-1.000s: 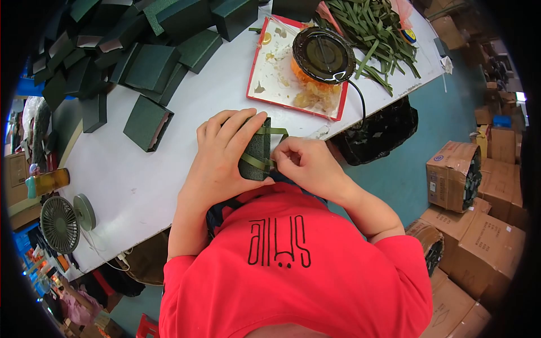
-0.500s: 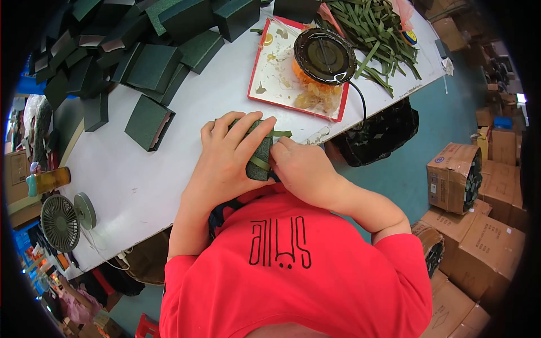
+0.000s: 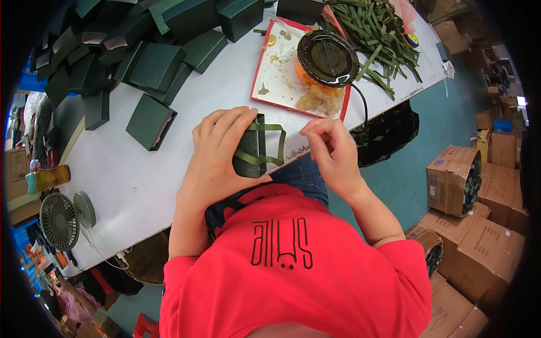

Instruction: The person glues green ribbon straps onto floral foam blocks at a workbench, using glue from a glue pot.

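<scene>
your left hand (image 3: 217,152) is wrapped around a small dark green box (image 3: 248,151), fingers laid over its far-left face and thumb under its near end, gripping it firmly. the box stands on edge at the near rim of the white bench (image 3: 141,186), right in front of your chest. it has a matte, textured cover. a thin olive-green ribbon (image 3: 274,144) runs across it in two bands and bows out from its right side in a slack, roughly square loop.

your right hand (image 3: 333,158) hangs just right of that loop, apart from the box. its fingers are curled and the thumb is drawn close to the forefinger. whether it pinches anything thin between them, you cannot tell from here.

farther along the bench, a red-rimmed tray (image 3: 270,84) holds scraps and a round pot with a black lid (image 3: 327,58). a heap of loose green strips (image 3: 377,34) lies at the far right. more green boxes are piled at the far left (image 3: 129,45), and one lies alone (image 3: 149,121) near your left hand. a small fan (image 3: 58,222) sits off the left end, and cardboard cartons (image 3: 453,180) stand on the floor to the right.
</scene>
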Available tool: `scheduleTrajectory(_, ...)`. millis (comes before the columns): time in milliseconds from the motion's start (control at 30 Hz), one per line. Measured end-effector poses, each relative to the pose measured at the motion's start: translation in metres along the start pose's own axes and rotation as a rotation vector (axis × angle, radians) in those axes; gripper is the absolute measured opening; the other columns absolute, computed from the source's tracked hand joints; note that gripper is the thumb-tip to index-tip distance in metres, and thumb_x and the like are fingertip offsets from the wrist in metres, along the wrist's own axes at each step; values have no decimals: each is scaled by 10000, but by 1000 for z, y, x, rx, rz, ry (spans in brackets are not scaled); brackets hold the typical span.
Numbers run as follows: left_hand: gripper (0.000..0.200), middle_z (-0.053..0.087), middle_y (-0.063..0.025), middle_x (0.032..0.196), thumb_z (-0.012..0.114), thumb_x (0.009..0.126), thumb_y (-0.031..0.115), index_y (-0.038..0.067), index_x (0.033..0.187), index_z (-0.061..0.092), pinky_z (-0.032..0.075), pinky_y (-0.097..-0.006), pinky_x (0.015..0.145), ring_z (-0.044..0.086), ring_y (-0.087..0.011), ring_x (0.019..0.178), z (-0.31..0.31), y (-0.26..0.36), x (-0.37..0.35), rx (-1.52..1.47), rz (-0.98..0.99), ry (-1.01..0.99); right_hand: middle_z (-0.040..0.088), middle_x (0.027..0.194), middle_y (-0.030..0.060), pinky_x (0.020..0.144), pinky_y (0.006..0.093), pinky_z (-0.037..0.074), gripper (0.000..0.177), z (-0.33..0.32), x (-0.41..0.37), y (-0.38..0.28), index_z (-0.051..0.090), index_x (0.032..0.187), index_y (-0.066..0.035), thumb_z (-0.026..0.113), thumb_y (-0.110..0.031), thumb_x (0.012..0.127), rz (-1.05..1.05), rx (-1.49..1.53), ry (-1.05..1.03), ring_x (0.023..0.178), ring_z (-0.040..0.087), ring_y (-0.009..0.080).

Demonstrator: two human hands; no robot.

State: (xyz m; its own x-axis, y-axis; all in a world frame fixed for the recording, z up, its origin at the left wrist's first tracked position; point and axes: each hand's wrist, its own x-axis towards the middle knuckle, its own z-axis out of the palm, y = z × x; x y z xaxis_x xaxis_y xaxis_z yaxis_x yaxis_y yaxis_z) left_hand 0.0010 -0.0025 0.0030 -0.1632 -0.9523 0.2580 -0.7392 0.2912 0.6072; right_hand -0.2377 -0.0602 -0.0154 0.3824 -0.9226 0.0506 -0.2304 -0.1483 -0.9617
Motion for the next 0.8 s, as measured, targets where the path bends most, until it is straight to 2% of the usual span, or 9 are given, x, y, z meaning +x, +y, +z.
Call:
scheduleTrajectory(133,1032,546,-120,1395,958,532,326,75,1423,500,369,-471,1077,474,-362,1296,2,3,2,7,21,-12,634,932,118,660,363,524,85,7,-2,-18,614,983,-31,676,-58,931,-135,-187,-209,750,645,285)
scheduleTrajectory(233,1012,548,-112,1394,952,535,319,76,1413,513,362,-475,1078,478,-359,1293,2,6,4,20,26,-27,628,916,128,663,409,527,125,21,2,-7,627,994,-47,699,-70,895,-303,-261,-240,775,654,327)
scheduleTrajectory(467,947,551,-100,1387,935,534,295,79,1376,559,347,-480,1080,482,-347,1295,4,12,3,101,56,-59,568,888,132,624,380,546,96,29,-1,-17,579,908,-26,644,-77,860,-345,-646,-355,753,645,308)
scheduleTrajectory(567,957,549,-99,1389,937,524,281,78,1378,556,350,-487,1075,481,-348,1295,11,9,0,116,58,-54,565,887,146,647,405,552,105,32,-1,-15,566,922,-21,619,-73,847,-350,-733,-378,786,642,328)
scheduleTrajectory(667,977,545,-101,1394,943,525,281,78,1390,539,356,-484,1073,480,-348,1294,9,10,1,71,26,-58,571,891,168,663,425,539,116,29,-2,-11,554,957,-16,621,-60,874,-222,-587,-397,812,639,347)
scheduleTrajectory(767,1026,518,-81,1408,948,497,302,129,1416,527,346,-495,1055,463,-329,1290,7,4,-1,-6,-11,-23,577,898,189,654,422,513,125,21,5,8,535,987,-12,624,-55,911,-198,-239,-202,789,617,359)
scheduleTrajectory(800,1039,517,-82,1409,952,492,304,125,1420,522,346,-491,1058,461,-330,1291,6,4,-1,-12,-16,-20,593,871,152,618,369,485,113,15,7,13,522,988,-10,614,-73,969,-212,-184,-144,711,596,264)
